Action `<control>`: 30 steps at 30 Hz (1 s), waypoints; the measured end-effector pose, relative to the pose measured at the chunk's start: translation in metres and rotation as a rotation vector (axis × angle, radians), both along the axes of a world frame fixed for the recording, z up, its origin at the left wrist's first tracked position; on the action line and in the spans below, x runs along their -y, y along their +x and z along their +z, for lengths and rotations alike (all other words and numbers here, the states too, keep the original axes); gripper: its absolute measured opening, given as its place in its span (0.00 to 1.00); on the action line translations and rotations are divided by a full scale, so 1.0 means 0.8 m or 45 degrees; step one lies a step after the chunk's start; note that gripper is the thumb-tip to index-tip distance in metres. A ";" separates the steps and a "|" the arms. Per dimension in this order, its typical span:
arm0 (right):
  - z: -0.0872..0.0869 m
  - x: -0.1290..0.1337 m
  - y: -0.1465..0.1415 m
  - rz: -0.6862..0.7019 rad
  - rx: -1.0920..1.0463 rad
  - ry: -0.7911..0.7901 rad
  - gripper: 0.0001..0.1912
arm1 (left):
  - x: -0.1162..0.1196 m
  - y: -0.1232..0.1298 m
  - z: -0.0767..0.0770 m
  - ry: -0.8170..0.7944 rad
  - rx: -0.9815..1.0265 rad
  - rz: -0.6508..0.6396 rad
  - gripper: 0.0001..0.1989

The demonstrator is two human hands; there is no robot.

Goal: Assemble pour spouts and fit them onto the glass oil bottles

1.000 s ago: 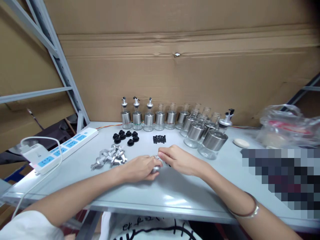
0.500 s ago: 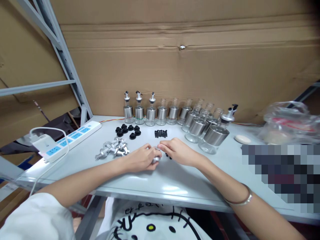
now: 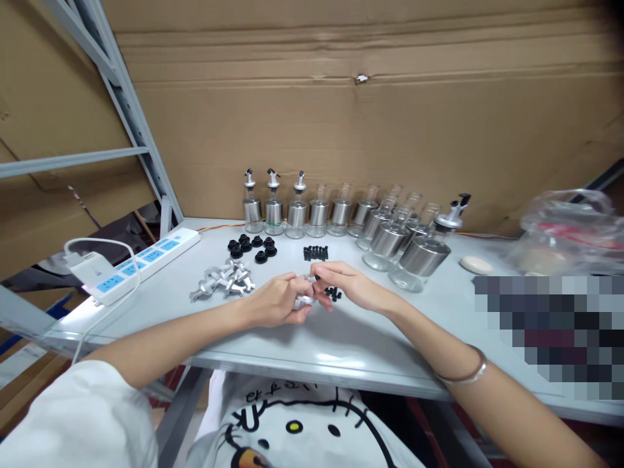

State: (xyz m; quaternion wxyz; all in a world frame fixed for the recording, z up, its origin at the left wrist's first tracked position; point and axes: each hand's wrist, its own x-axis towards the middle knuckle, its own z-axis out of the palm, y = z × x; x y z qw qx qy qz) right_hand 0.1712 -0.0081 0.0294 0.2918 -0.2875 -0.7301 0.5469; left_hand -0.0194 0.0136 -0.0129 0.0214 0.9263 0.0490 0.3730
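Observation:
My left hand [image 3: 277, 302] is closed around a silver pourer spout [image 3: 305, 299], partly hidden by the fingers. Thumb and fingers of my right hand [image 3: 351, 286] meet at the top of this spout, pinching a small black piece [image 3: 316, 277] there. Just beyond my right fingertips lie several tiny black caps [image 3: 334, 294]. Farther back, short black tubes [image 3: 316, 253] are lined up in rows. To the left of my left hand is a heap of silver pourer spouts [image 3: 224, 279], with black ribbed stoppers [image 3: 261, 257] behind it.
Glass bottles with steel bands [image 3: 388, 239] stand along the back; some carry pourers. A white power strip [image 3: 146, 263] with a plugged-in cable lies left. On the right are a pale oval object [image 3: 476, 264] and a clear plastic bag [image 3: 570, 227]. Cardboard [image 3: 312, 130] rises behind the table.
The right fingers have spread around the silver spout, and a black piece now shows at its top. More of the tiny black caps is visible. The camera view has shifted slightly.

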 end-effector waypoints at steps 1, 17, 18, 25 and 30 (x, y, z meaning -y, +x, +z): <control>-0.001 -0.001 0.000 0.055 -0.069 -0.071 0.25 | 0.000 0.000 0.001 -0.022 0.008 -0.040 0.08; 0.000 -0.006 0.007 0.262 -0.305 -0.426 0.17 | -0.009 -0.008 -0.004 -0.170 -0.218 -0.122 0.15; 0.001 -0.005 0.006 0.264 -0.321 -0.435 0.17 | -0.010 -0.008 -0.003 -0.114 -0.209 -0.117 0.15; 0.009 0.002 0.000 0.092 -0.462 -0.428 0.15 | -0.025 -0.021 0.018 0.139 -0.094 0.038 0.20; 0.008 -0.001 -0.001 -0.075 -0.562 -0.387 0.14 | -0.053 -0.056 0.049 -0.022 -0.097 0.548 0.16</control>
